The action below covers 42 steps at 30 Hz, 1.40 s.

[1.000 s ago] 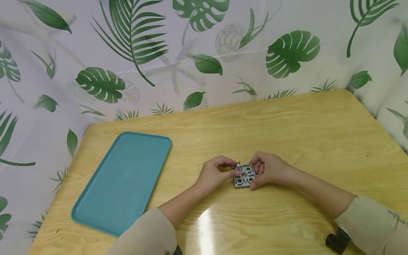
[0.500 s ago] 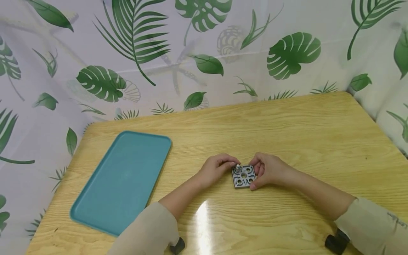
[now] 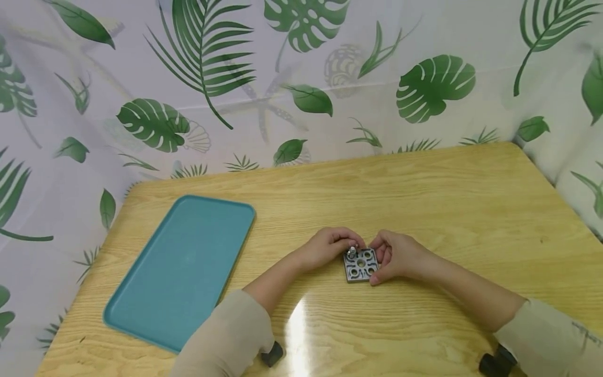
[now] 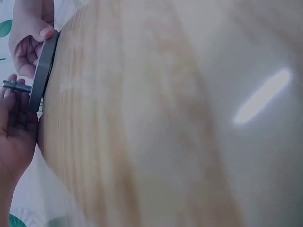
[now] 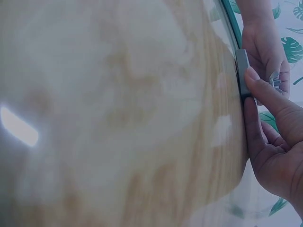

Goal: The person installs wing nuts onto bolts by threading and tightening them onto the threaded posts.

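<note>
A square grey metal plate (image 3: 361, 274) with several round holes and curved slots lies near the middle of the table. A bolt (image 4: 19, 86) stands upright from its far-left hole. In the right wrist view, a wing nut (image 5: 274, 81) shows on that bolt. My left hand (image 3: 330, 247) is at the far-left corner, thumb and fingers right beside the bolt and fingers bent around its far side. I cannot tell whether they pinch the wing nut. With my right hand (image 3: 398, 256) I grip the plate's right edge between thumb and fingers.
A blue-green rectangular tray (image 3: 181, 267) lies on the left of the wooden table (image 3: 447, 209). Behind the table hangs a leaf-printed cloth (image 3: 226, 78). A strip of glare (image 3: 297, 337) shows on the wood in front of my hands.
My left fingers have shifted from the left of the bolt to its far side, leaving the bolt more exposed. My right hand keeps its grip on the plate, which stays about where it was.
</note>
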Available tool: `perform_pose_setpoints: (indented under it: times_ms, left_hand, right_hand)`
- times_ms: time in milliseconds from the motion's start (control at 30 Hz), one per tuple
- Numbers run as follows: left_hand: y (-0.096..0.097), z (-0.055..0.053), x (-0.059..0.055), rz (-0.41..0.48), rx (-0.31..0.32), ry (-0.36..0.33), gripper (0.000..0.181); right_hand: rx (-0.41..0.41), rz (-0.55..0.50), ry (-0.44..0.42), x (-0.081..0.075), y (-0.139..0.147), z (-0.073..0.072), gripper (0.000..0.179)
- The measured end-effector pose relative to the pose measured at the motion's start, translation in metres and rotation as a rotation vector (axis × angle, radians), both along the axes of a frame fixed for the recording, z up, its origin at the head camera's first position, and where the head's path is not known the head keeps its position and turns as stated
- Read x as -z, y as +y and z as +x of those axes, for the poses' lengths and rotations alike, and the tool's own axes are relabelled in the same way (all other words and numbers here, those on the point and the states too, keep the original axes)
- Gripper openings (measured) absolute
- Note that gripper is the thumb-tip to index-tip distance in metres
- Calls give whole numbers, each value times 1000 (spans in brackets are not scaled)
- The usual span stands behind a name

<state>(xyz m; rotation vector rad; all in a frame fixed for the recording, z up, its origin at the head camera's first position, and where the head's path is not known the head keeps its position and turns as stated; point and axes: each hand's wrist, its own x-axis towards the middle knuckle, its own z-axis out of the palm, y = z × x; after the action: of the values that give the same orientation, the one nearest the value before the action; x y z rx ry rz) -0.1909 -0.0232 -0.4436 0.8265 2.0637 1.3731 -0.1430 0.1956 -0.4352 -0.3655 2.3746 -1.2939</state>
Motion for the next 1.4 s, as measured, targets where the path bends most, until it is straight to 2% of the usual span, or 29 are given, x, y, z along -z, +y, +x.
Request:
perform_pose_setpoints:
  times_ms: [167,267,367,533,633,733,867,1133,1400]
  left_hand:
    - [-3,8,-1,18,-178,-44,24]
    - [-7,17,-4,-2,-263,-31,24]
    - [-10,28,-7,-23,-306,-9,26]
    - [-10,45,-10,-10,-365,30,36]
    - [-7,50,-10,18,-399,52,32]
    - [-5,50,-8,36,-413,76,22]
    - [-5,45,-6,38,-388,104,16]
    - [-1,25,-3,-1,-244,67,21]
    - [1,5,-5,-37,-28,-4,20]
  right_hand:
    - [-5,-15,-9,0,0,-1,69]
    - [-3,-20,-10,-1,-1,-1,68]
    - [-3,-19,-3,-3,-1,-1,67]
    - [2,-7,0,-6,0,0,66]
    - [9,-13,-12,-7,0,0,66]
    - [7,-23,-10,-9,1,1,66]
    - [7,-27,-4,-9,0,2,66]
    - [12,-40,-4,-9,2,3,66]
    - [3,-33,11,-4,1,3,65]
